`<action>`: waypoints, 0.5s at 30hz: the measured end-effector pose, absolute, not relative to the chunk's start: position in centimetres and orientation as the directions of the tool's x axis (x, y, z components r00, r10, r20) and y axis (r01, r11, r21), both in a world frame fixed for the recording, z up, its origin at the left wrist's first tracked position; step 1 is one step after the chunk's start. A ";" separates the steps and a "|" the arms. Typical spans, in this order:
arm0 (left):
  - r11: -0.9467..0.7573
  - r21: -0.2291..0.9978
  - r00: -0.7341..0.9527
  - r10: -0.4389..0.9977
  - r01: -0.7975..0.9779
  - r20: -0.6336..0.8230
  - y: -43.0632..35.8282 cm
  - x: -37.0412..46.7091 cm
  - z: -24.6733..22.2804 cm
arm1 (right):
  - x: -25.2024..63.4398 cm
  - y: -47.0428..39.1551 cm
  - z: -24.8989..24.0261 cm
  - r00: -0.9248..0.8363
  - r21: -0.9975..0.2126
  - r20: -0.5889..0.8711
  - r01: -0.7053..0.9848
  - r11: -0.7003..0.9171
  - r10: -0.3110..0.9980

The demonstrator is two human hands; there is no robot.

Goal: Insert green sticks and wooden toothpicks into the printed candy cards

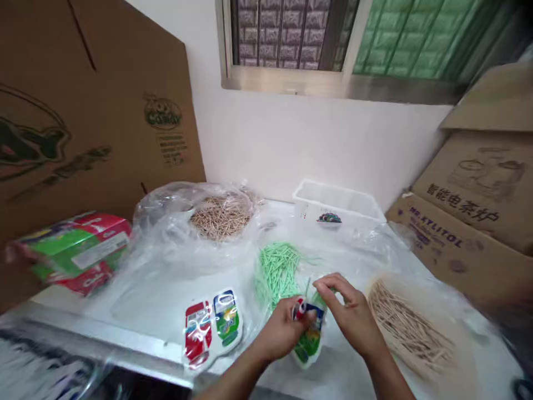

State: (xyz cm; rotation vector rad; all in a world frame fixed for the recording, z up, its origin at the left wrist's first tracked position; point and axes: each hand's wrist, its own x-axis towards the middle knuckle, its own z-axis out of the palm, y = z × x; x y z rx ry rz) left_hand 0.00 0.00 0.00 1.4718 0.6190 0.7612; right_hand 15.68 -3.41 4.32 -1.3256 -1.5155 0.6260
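Note:
My left hand (283,331) is closed on a small printed packet (306,347) in blue, green and red with a white edge, held upright low in the middle. My right hand (350,311) pinches at the packet's top, where thin green sticks (317,296) show by its fingertips; how many it grips is hidden. Just beyond the hands lies a loose pile of light green sticks (278,269) on clear plastic. Left of my left hand, a pair of similar flat packets (213,328), one red and one blue-green, lies on the table.
Tan sticks lie in a plastic bag (220,218) at the back and in a shallow tray (410,322) at the right. A white plastic bin (339,200) stands by the wall. Cardboard boxes (125,100) border both sides. A red-green package (83,244) sits at the left.

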 end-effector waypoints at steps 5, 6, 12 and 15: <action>-0.116 0.987 0.665 0.730 -0.108 0.159 -0.2 -0.4 2.8 | 15.8 -3.4 4.6 0.095 -0.837 0.375 0.463 0.292 0.922; -0.113 0.988 0.662 0.733 -0.105 0.154 -0.2 -0.4 2.9 | 15.7 -3.5 4.8 0.085 -0.832 0.372 0.472 0.292 0.924; 0.045 0.995 0.481 0.877 -0.090 0.004 0.6 -1.0 1.0 | 17.1 -3.1 5.1 0.332 -0.872 0.410 0.414 0.259 0.849; 0.104 0.988 0.252 0.965 -0.112 -0.073 1.6 -2.0 0.1 | 17.8 -1.7 3.7 0.531 -0.922 0.288 0.378 0.081 0.797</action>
